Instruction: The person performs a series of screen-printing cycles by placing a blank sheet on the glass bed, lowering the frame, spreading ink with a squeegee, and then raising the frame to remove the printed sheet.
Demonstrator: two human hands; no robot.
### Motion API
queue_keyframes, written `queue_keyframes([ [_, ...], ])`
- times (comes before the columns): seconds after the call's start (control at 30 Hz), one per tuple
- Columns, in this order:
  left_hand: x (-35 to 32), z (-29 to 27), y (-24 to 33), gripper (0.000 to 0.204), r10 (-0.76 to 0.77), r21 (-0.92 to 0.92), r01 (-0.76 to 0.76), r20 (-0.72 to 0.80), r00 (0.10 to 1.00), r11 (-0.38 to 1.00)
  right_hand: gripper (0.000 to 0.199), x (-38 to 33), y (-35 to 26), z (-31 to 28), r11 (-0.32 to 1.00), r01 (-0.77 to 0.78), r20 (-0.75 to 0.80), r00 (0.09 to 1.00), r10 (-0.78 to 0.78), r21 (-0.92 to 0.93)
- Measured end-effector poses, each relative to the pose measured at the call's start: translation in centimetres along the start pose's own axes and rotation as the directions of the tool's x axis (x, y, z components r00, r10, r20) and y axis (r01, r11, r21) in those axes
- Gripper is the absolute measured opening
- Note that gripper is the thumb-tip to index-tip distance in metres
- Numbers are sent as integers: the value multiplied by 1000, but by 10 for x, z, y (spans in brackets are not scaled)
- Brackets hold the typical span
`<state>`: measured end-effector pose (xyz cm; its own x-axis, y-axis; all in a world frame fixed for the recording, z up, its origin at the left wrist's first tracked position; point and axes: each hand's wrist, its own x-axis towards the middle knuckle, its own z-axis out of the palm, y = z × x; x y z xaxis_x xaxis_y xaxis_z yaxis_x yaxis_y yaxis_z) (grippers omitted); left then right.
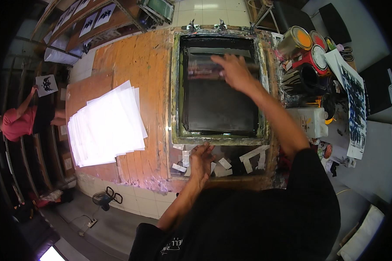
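Note:
A screen-printing frame (177, 108) lies over the board on the wooden table, its mesh dark with black ink. My right hand (236, 73) is over the upper part of the mesh, closed on a squeegee (199, 72) that is smeared by motion and spans most of the mesh width. At the near edge of the frame, my left hand (200, 160) grips the rim, its fingertips partly tucked beneath it. Pieces of pale tape (224, 163) stick to the board under and in front of the frame.
Loosely stacked white paper sheets (106, 126) lie left of the frame. Hinge clamps (222, 25) hold its far edge. Ink cans (297, 40) and a white jug (309, 122) crowd the right side. At far left, a person (24, 115) holds a printed sheet beside racks.

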<state>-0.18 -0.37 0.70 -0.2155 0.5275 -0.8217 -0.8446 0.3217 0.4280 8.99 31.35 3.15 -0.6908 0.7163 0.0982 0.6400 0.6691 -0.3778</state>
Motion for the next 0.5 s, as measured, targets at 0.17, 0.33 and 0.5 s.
queue_keyframes([
  [0.17,-15,4,11,20,68,-10,-67,107,992,998,51,-114,-89,-31,993,27,-167,986,-8,113],
  [0.33,-51,34,49,10,280,-228,-212,326,903,950,46,-137,-141,-72,996,56,-463,883,-80,-64],
  [0.5,-33,63,107,16,462,-152,-486,633,621,861,45,-90,-127,-136,963,123,-700,665,-259,-240],
])
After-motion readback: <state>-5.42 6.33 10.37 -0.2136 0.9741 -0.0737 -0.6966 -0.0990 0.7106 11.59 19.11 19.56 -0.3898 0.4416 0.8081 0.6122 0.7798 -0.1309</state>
